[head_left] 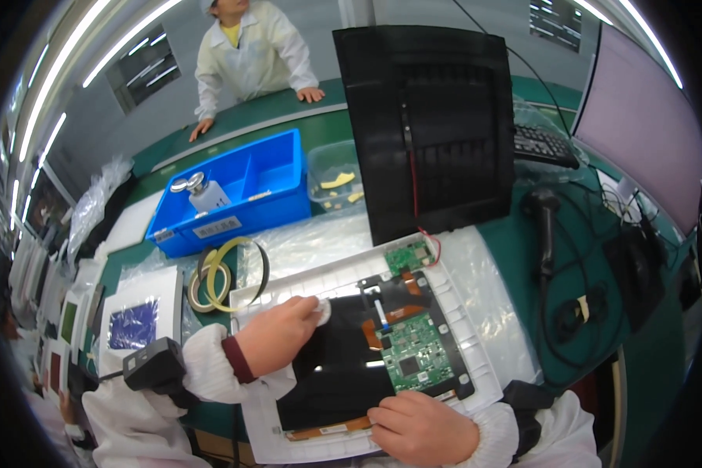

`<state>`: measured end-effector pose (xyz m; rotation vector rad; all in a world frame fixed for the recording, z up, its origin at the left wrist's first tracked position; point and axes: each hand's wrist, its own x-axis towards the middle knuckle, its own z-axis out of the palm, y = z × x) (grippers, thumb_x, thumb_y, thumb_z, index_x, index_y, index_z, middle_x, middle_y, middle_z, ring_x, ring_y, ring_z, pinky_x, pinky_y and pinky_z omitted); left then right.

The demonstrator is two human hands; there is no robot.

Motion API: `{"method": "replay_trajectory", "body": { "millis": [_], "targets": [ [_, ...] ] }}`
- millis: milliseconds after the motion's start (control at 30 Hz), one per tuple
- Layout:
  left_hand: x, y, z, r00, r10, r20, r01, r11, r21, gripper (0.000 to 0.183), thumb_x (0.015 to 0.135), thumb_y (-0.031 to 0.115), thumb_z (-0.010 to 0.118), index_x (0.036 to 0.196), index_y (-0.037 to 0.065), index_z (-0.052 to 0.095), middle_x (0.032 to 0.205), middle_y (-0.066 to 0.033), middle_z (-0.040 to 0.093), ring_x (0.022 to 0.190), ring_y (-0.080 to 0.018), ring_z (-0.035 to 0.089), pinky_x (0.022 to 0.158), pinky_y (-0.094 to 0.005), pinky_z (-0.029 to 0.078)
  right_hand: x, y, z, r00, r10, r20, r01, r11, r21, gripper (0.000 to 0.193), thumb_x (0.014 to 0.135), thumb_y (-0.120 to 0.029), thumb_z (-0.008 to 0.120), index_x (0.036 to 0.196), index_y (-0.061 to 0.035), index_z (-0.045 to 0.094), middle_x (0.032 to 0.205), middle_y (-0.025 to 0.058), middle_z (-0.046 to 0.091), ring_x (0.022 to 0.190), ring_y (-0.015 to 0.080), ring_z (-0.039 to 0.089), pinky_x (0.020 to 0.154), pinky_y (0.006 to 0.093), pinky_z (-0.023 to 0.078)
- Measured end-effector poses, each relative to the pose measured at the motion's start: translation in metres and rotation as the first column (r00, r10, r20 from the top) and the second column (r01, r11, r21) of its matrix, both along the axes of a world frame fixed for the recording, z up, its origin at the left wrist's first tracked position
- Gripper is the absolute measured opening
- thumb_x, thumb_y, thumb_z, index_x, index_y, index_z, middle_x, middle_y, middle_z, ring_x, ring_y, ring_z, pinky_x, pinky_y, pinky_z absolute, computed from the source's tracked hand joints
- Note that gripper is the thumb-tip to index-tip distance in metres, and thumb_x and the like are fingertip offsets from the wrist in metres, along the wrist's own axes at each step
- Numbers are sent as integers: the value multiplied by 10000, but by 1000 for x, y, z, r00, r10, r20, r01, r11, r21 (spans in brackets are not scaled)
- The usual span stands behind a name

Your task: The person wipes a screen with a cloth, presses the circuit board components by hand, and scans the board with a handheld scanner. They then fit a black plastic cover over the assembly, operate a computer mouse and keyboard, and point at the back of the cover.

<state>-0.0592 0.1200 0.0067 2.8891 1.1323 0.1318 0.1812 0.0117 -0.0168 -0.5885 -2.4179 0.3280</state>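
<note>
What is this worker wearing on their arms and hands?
Both hands, the left hand and the right hand, are bare, with no gloves. Each arm is in a loose white coat sleeve gathered at the wrist. A dark red cuff of an inner garment shows at the left wrist. A black boxy device with a cable is strapped on the left forearm.
</note>
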Motion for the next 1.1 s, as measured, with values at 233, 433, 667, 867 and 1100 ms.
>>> {"method": "replay_trajectory", "body": {
  "millis": [233, 433, 667, 867, 1100],
  "targets": [
    [18, -3, -1, 995, -51, 88, 54, 998, -23, 185, 830, 35, 479, 952, -75, 565, 998, -142, 480, 904, -272, 516, 747, -323, 479, 1, 0, 2, 1000, 3, -13, -3, 1000, 10, 111, 629, -124, 577, 674, -40, 520, 806, 87, 514, 757, 233, 508, 670, 346, 429],
    [24, -43, 2, 915, -381, 132, 399, 903, -160, 165, 811, 72, 489, 898, -57, 546, 993, -128, 463, 858, -239, 506, 709, -301, 474, 1, 1, 4, 1000, 14, 12, -13, 1000, -21, 115, 639, -113, 576, 703, -30, 528, 830, 94, 524, 772, 243, 514, 678, 353, 433],
    [34, -41, -7, 856, -479, 193, 500, 863, -76, 187, 801, 104, 505, 903, -45, 554, 985, -106, 475, 887, -212, 514, 715, -283, 470, 0, 2, 6, 1000, 0, 10, 0, 1000, -20, 113, 645, -104, 579, 710, -25, 530, 845, 104, 532, 784, 250, 517, 695, 361, 441],
    [29, -32, -8, 921, -360, 147, 380, 914, -141, 261, 796, 108, 514, 987, -63, 567, 1044, -135, 489, 943, -243, 513, 753, -292, 479, 0, 1, 4, 1000, 2, 30, 0, 999, -40, 120, 642, -106, 586, 713, -27, 531, 851, 101, 533, 792, 248, 521, 700, 356, 442],
    [25, -12, -4, 953, -286, 102, 289, 957, -8, 296, 779, 70, 509, 1038, -60, 569, 1033, -133, 495, 921, -245, 513, 763, -295, 477, 0, 1, 2, 999, -6, 34, 6, 1000, -20, 132, 639, -112, 588, 722, -23, 538, 857, 104, 533, 780, 246, 519, 692, 356, 439]
  ]
}}
